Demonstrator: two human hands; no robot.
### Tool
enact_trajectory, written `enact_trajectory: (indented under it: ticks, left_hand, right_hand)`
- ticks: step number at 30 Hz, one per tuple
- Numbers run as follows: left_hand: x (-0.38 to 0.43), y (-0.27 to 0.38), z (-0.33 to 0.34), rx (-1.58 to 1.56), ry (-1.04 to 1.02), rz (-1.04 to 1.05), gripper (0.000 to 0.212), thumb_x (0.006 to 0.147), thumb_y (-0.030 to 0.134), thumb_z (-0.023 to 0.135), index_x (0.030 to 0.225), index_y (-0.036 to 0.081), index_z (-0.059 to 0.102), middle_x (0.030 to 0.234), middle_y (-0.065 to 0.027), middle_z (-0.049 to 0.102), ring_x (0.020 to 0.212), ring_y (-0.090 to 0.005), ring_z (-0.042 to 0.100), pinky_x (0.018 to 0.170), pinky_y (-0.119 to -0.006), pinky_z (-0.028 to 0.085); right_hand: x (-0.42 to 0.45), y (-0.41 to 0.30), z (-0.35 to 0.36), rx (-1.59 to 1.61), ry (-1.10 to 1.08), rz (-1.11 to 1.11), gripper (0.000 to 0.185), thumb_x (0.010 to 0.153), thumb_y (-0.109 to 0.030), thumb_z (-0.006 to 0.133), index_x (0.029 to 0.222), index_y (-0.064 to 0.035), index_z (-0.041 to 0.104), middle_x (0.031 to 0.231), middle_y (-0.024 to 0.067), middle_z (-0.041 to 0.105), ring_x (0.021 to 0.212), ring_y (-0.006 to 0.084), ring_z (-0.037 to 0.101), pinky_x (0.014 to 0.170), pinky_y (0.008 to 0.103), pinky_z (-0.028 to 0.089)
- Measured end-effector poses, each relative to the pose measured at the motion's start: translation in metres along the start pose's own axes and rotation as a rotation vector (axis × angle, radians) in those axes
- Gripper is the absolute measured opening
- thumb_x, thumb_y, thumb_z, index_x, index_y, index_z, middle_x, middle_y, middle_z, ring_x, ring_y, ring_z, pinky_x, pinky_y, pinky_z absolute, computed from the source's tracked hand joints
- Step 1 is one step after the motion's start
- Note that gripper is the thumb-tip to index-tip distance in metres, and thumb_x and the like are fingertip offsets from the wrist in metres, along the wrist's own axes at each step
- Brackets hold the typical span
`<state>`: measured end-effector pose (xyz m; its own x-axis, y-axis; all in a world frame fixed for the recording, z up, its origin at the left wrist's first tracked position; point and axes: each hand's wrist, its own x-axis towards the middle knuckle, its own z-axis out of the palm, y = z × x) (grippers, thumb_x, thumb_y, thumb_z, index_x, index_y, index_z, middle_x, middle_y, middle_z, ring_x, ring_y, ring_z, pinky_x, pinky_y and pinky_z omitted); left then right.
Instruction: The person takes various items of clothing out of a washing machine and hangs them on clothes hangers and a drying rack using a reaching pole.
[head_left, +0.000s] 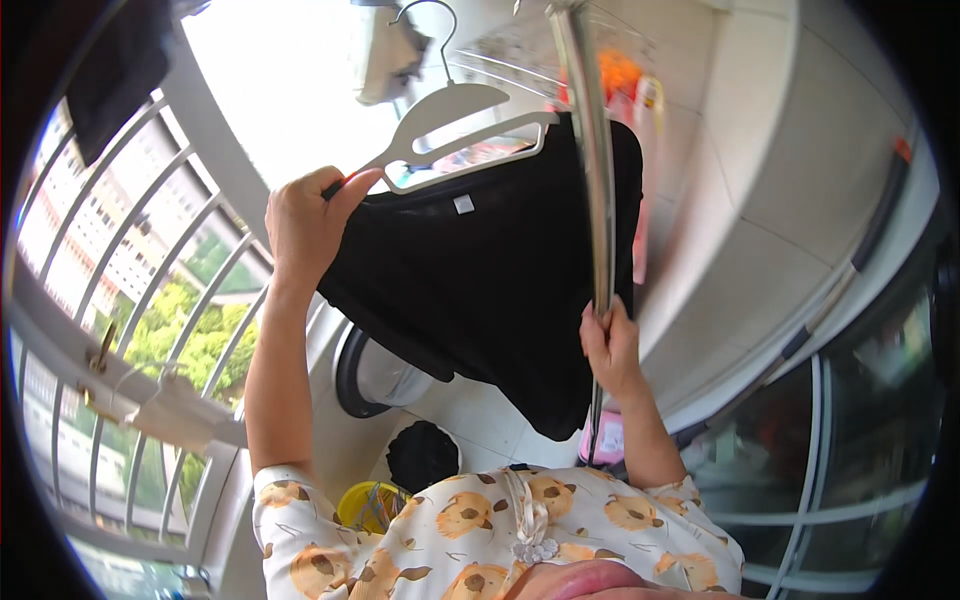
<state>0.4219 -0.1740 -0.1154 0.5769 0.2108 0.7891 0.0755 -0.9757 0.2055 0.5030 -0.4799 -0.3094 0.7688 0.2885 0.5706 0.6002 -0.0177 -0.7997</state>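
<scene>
A black garment (487, 285) hangs from a light grey clothes hanger (420, 139) with a metal hook; a small white tag shows inside its neckline. My left hand (311, 225) pinches the garment's shoulder and the hanger's arm together at the left end. With my right hand (613, 345) I grip a shiny metal pole (596, 165). The pole stands nearly upright in front of the garment's right side and runs past the top of the view. Part of the garment's right shoulder is hidden behind it.
Window bars (172, 157) run along the left. A front-loading washing machine's round door (364, 375) is below the garment. On the floor are a dark bundle (424, 457) in a pale container, a yellow basket (360, 502) and a pink object (602, 437). A long-handled tool (825, 300) leans at right.
</scene>
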Motion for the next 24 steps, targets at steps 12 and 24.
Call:
enact_trajectory:
  ticks: [12,24]
  left_hand:
    - [-0.042,-0.099,-0.195,0.189,0.222,-0.257,0.047,0.081,0.043,0.069,0.065,-0.001,0.063,0.052,-0.0107,0.049,0.048,-0.0206,0.044,0.052,-0.033,0.037]
    - [-0.117,-0.191,-0.3,0.356,0.138,-0.211,0.042,0.08,0.035,0.073,0.063,-0.001,0.06,0.05,-0.0084,0.042,0.048,-0.016,0.035,0.05,-0.032,0.036]
  right_hand:
    - [-0.038,-0.017,0.199,0.066,-0.305,-0.319,0.021,0.094,-0.02,0.056,0.088,-0.001,0.049,0.056,0.0041,0.047,0.047,0.0115,0.046,0.044,0.0275,0.034]
    - [-0.108,-0.057,0.321,0.048,-0.37,-0.41,0.025,0.091,-0.021,0.06,0.09,0.0014,0.049,0.054,0.0131,0.044,0.045,0.0212,0.043,0.044,0.0345,0.034]
